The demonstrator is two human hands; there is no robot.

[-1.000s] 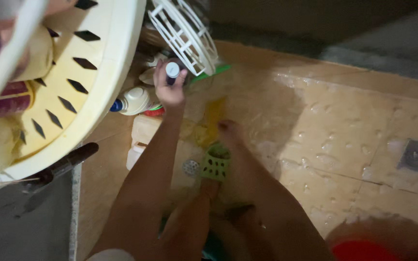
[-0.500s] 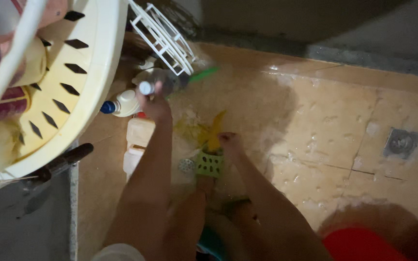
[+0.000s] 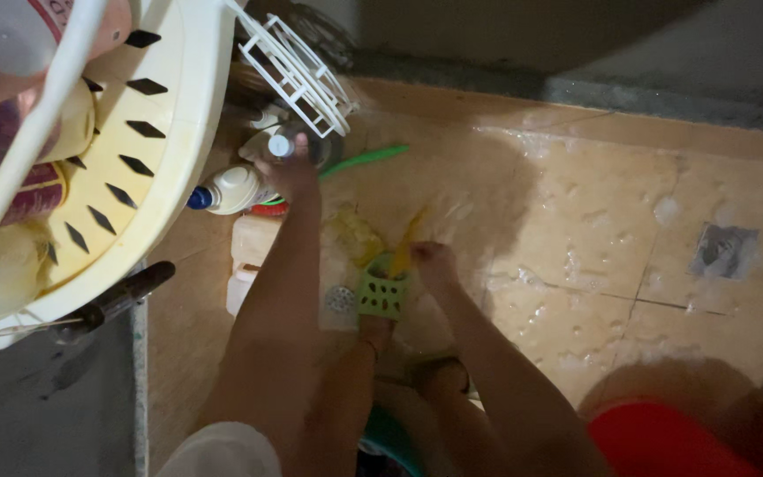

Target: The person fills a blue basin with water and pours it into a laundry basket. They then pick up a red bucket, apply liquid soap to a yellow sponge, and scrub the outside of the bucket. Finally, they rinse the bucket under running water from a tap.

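1. Head view: my left hand [image 3: 286,172] reaches out to the far left, fingers curled around a clear bottle with a white cap [image 3: 294,147], gripping it by the neck just below the white wire rack [image 3: 298,69].
2. The bottle sits above a cream-coloured bottle with a blue cap [image 3: 231,189], which lies on its side against the slotted cream plastic basket [image 3: 147,141].
3. My right hand [image 3: 432,262] is low over the wet tiled floor [image 3: 593,230], fingers bunched on a yellow cloth [image 3: 404,246] beside my green perforated sandal [image 3: 381,295].
4. I cannot tell how tightly the right fingers pinch; blur smears them.
5. A green stick-like handle [image 3: 368,160] runs behind the bottle, its near end hidden.
6. A red bucket [image 3: 664,446] is cut off at the bottom edge, and a floor drain [image 3: 724,250] is dim and soft.
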